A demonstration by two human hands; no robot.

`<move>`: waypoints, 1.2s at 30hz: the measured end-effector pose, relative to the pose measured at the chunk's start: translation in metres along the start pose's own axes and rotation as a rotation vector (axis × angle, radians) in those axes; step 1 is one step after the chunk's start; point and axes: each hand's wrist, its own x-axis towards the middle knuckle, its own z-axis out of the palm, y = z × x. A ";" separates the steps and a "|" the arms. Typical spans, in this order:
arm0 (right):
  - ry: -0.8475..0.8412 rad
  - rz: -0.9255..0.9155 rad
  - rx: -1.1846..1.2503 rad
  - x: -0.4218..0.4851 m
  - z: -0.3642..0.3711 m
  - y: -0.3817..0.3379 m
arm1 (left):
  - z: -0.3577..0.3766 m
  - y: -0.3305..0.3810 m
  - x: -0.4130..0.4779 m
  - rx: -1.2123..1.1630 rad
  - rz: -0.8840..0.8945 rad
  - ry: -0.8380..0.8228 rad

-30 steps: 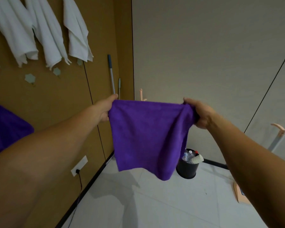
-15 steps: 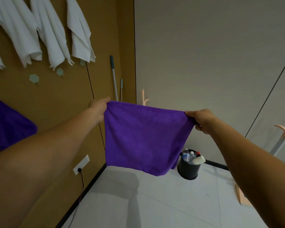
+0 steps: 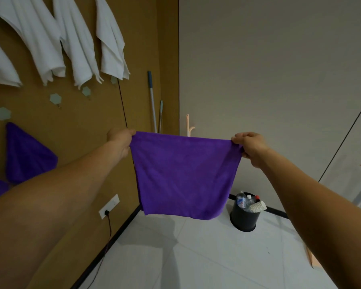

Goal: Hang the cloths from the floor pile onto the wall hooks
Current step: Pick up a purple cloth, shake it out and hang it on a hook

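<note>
Left grip [image 3: 121, 141] and right grip [image 3: 251, 148] pinch a plush rectangular purple cloth [image 3: 183, 176].

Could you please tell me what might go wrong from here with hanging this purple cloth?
The left hand and the right hand pinch the purple cloth only at its top corners, so a slip could drop it to the floor. The free hooks sit close under the white cloths, so reaching there might brush one loose. The hooks look small; a flat edge may slide off.
</note>
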 end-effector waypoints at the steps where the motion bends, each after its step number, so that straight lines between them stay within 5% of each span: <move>1: -0.018 -0.018 -0.006 0.000 0.002 -0.002 | -0.002 0.000 0.000 0.007 0.010 0.010; 10: -0.063 -0.193 -0.214 0.009 0.028 -0.007 | -0.040 0.005 -0.015 0.198 -0.053 -0.078; 15: -0.019 -0.309 -0.391 0.020 0.049 -0.005 | -0.061 0.005 -0.018 0.410 0.084 -0.110; 20: 0.003 -0.457 -0.366 0.027 0.101 -0.010 | -0.086 0.004 -0.009 0.801 0.289 0.082; 24: -0.058 -0.370 -0.032 0.028 0.155 -0.015 | -0.106 0.002 0.008 0.741 0.415 0.264; 28: -0.192 -0.373 -0.026 0.032 0.213 -0.025 | -0.123 0.011 0.035 0.538 0.512 0.281; 33: -0.716 -0.371 -0.110 0.025 0.267 -0.044 | -0.155 0.017 0.080 0.316 0.561 0.336; 36: -0.818 -0.363 -0.187 0.022 0.309 -0.057 | -0.177 0.020 0.109 0.293 0.543 0.336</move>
